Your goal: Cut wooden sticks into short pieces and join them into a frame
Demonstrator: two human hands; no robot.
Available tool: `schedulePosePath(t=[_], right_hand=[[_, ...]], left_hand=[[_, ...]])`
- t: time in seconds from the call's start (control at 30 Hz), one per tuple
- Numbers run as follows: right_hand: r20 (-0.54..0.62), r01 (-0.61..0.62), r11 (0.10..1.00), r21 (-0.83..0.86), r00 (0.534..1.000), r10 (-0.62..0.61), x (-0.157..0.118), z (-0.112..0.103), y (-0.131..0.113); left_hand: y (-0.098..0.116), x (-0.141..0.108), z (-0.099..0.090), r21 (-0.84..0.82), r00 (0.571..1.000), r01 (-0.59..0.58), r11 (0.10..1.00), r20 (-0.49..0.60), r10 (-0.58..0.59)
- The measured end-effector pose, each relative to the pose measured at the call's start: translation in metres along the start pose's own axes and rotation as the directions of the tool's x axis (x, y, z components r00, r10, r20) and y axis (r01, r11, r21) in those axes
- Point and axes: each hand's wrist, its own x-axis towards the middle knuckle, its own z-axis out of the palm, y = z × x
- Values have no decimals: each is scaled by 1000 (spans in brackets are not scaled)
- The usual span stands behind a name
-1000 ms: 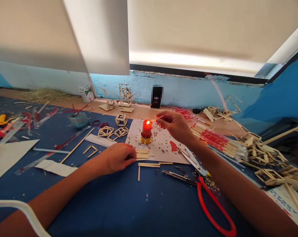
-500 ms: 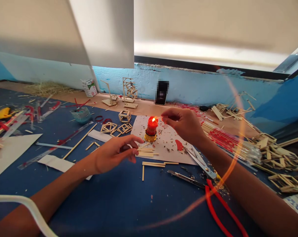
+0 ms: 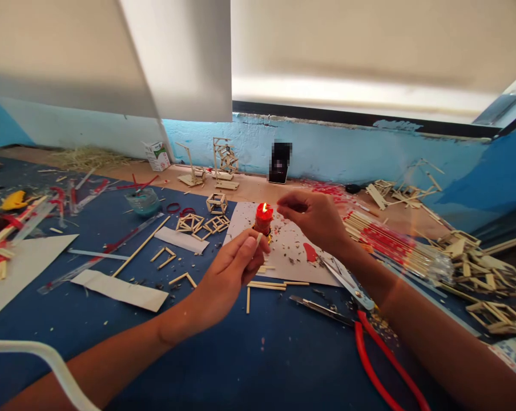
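Observation:
A red candle (image 3: 264, 217) burns with a small flame on a gold-coloured base, mostly hidden behind my fingers. My left hand (image 3: 232, 265) is closed in front of the candle, pinching a short wooden stick (image 3: 258, 237) whose pale end pokes up past the thumb. To the right of the flame, my right hand (image 3: 315, 218) holds its thumb and forefinger pinched together, and what sits between them is too small to make out. Below the hands lie cut wooden sticks (image 3: 266, 286), partly covered by my left hand. Scraps dot the white paper (image 3: 283, 260) around the candle.
Scissors (image 3: 347, 285), a craft knife (image 3: 315, 307) and red-handled pliers (image 3: 375, 365) lie near my right forearm. Small stick frames (image 3: 216, 203) stand left of the candle. Bundled sticks (image 3: 382, 242) and a glass bowl (image 3: 142, 201) flank the work area. A phone (image 3: 279, 162) leans on the wall.
My left hand has gone from loosely spread above the sticks to closed on one, and has moved right and up towards the candle. My right hand stays beside the flame.

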Motion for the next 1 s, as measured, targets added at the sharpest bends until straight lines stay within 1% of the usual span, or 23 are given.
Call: schedulePosePath(t=[0.07, 0.17, 0.3, 0.43, 0.63, 0.7, 0.77, 0.83, 0.87, 0.93, 1.0], right_hand=[[-6, 4, 1000, -2, 1000, -4, 0, 1, 0], [-16, 9, 1000, -12, 1000, -9, -1, 1, 1], [-9, 8, 1000, -17, 1000, -8, -2, 2, 0], [-25, 2, 1000, -25, 1000, -3, -2, 1, -2], [-6, 28, 999, -19, 1000, -28, -1, -2, -4], [-15, 33, 999, -10, 999, -33, -1, -2, -6], [-30, 10, 997, 79, 1000, -7, -3, -2, -12], [-32, -21, 962, 272, 999, 31, -7, -3, -23], [-27, -34, 921, 389, 998, 48, -10, -3, -30], [-3, -64, 802, 594, 997, 81, -21, -4, -46], [39, -124, 688, 715, 990, 138, -34, -4, -60]], left_hand=[[-7, -2, -4, 43, 1000, -16, 999, -11, 16], [-11, -2, -10, 72, 1000, -1, 997, -21, 3], [-10, -1, -13, 75, 999, 7, 997, -45, -4], [-9, -1, -14, 117, 995, 11, 993, -95, 0], [-7, -2, -16, 170, 993, 8, 985, -114, 12], [-5, -2, -16, 207, 993, -10, 978, -111, 34], [-2, -3, -14, 210, 991, -35, 977, -119, 61], [2, -4, -13, 154, 987, -45, 987, -144, 68], [3, -4, -12, 108, 986, -50, 993, -154, 66], [6, -6, -10, 13, 984, -62, 998, -164, 63], [8, -8, -9, -58, 985, -79, 995, -158, 69]])
